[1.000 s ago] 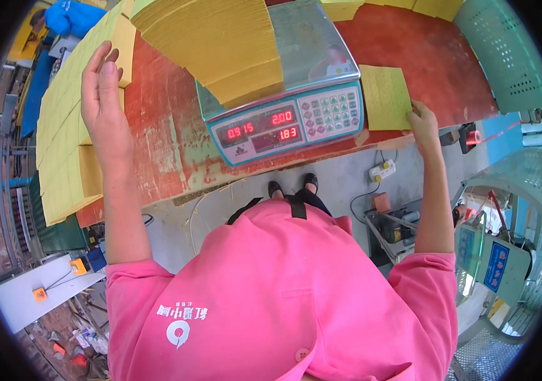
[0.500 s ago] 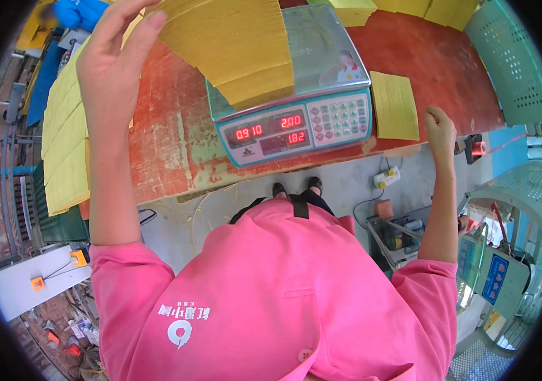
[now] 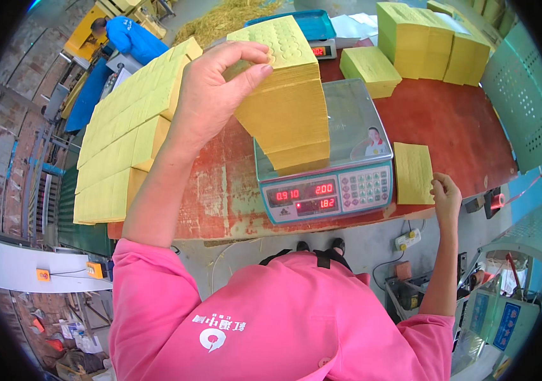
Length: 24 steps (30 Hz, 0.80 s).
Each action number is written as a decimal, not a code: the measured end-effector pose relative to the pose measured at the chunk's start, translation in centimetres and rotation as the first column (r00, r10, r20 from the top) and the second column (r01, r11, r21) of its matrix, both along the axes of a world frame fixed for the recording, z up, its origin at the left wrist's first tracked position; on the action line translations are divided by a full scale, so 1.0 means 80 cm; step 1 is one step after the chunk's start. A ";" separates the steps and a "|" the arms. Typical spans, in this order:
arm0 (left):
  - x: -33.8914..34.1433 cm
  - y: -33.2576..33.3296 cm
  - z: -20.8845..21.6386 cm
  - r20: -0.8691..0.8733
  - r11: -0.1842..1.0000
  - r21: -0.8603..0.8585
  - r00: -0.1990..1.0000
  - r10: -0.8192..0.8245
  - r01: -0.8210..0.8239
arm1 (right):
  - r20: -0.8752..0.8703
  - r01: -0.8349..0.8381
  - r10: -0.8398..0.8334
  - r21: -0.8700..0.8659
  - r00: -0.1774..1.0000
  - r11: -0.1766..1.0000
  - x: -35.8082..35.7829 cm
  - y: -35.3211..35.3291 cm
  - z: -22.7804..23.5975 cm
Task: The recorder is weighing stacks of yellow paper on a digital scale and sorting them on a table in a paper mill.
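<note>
Nearby, yellow stacks around scale

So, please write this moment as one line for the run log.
left hand: at top of tall yellow paper stack | right hand: beside small paper pile | stack: on scale | pile: on red table

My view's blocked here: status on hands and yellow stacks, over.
Left hand at top of tall yellow stack, contact unclear. That stack on scale. Right hand by right edge of small stack. Stacked blocks left of scale.
</note>
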<state>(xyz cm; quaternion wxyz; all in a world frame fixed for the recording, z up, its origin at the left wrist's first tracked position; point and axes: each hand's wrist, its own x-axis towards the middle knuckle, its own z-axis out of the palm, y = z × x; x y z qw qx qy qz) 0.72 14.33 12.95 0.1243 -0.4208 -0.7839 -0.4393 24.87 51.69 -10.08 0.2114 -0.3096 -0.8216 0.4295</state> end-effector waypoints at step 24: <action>0.159 0.033 -0.073 -0.584 0.902 -0.387 0.706 -0.401 0.192 | -0.495 -0.614 0.364 -0.616 0.789 0.494 -0.069 -0.173 0.194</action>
